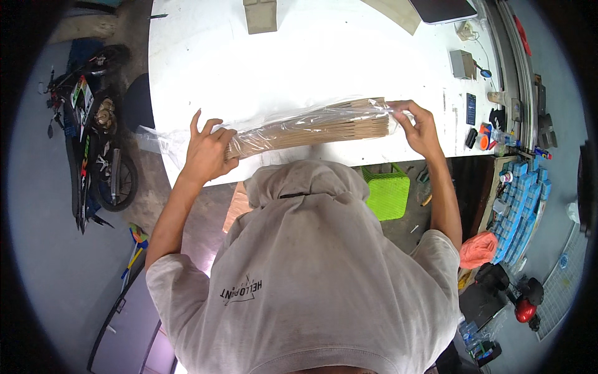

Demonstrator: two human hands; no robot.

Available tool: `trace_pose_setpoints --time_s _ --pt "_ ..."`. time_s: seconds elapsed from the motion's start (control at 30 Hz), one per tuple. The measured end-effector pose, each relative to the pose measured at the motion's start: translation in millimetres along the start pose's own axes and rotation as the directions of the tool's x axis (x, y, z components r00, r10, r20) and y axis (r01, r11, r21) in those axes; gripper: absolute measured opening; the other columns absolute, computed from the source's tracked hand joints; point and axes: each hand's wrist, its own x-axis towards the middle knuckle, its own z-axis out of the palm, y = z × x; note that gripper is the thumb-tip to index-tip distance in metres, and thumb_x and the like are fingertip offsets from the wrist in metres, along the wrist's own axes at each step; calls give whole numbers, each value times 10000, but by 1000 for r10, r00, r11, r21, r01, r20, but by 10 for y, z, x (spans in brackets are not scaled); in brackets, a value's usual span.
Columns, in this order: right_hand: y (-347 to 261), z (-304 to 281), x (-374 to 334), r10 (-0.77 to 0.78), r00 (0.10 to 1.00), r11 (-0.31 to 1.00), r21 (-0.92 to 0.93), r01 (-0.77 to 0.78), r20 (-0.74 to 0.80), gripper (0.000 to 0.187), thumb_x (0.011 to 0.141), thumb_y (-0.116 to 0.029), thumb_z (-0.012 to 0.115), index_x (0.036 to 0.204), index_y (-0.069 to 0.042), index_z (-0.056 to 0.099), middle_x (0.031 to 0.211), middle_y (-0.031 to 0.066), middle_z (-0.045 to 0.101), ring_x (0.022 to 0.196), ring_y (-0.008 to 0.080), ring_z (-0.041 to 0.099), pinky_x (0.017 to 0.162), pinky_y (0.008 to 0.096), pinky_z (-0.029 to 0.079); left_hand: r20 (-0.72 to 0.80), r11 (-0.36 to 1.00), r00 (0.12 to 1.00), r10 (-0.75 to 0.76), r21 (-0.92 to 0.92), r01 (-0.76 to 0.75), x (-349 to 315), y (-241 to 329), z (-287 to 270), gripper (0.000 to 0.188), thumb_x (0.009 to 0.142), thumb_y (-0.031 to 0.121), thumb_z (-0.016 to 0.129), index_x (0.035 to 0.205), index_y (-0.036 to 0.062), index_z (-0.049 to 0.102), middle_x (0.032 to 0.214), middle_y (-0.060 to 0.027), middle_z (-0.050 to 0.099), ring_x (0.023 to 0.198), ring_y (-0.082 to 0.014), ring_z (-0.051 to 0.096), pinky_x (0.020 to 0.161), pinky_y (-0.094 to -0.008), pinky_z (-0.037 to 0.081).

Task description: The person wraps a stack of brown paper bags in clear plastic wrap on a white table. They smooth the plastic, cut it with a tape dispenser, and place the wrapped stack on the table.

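Observation:
A long stack of thin brown cardboard sheets point(336, 129) lies along the front edge of the white table, inside a clear plastic bag point(268, 132). My left hand point(208, 148) is closed round the stack's left end through the plastic, its index finger raised. Loose plastic trails past it to the left. At the stack's right end, my right hand point(416, 124) pinches the bag's edge between thumb and fingers. The exact grip of the right fingertips is partly hidden by shiny plastic.
Along the far side of the white table point(299, 62) stand a brown box point(260, 15) and a dark flat device point(443, 9). A small grey box point(462, 64) and a phone point(471, 108) are at the right. A green stool point(387, 193) sits below the front edge; a motorcycle point(93, 137) stands left.

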Motion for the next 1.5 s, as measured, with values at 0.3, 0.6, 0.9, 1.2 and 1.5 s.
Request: trace_pose_setpoints --time_s 0.3,0.6,0.9,1.2,1.5 --pt "369 205 320 303 950 910 273 -311 72 339 1032 -296 615 868 -1 653 657 7 571 627 76 512 600 266 426 9 997 998 -62 54 62 -12 135 21 529 622 291 780 1102 73 733 999 -99 757 1204 -287 587 1247 -594 113" --pt "178 93 430 283 955 954 -130 -272 84 191 904 -179 731 934 -6 656 749 87 620 675 200 585 628 371 453 90 976 976 -197 111 187 -28 367 -19 558 656 326 789 1161 103 708 1058 -79 748 1237 -284 565 1250 -608 92" --pt "-656 730 -5 -562 821 788 -236 568 99 518 857 -337 774 1228 -4 636 1200 195 614 1185 372 563 1010 545 432 52 971 977 -206 133 198 -27 368 44 502 674 325 789 1131 127 727 1058 -49 751 1239 -279 566 1248 -625 93" --pt "-700 1728 268 -468 748 712 -299 635 471 305 729 -37 670 1011 77 658 947 193 693 946 305 671 827 409 549 120 961 959 -258 135 241 -65 407 49 568 681 337 802 1197 117 709 1102 -97 738 1264 -306 548 1234 -647 86" --pt "-928 1800 329 -305 710 672 -385 632 634 260 821 -151 720 940 67 645 778 204 690 736 402 705 689 477 571 218 963 941 -258 137 232 -77 395 0 531 704 273 787 1202 118 691 1064 -89 744 1282 -320 557 1235 -660 60"
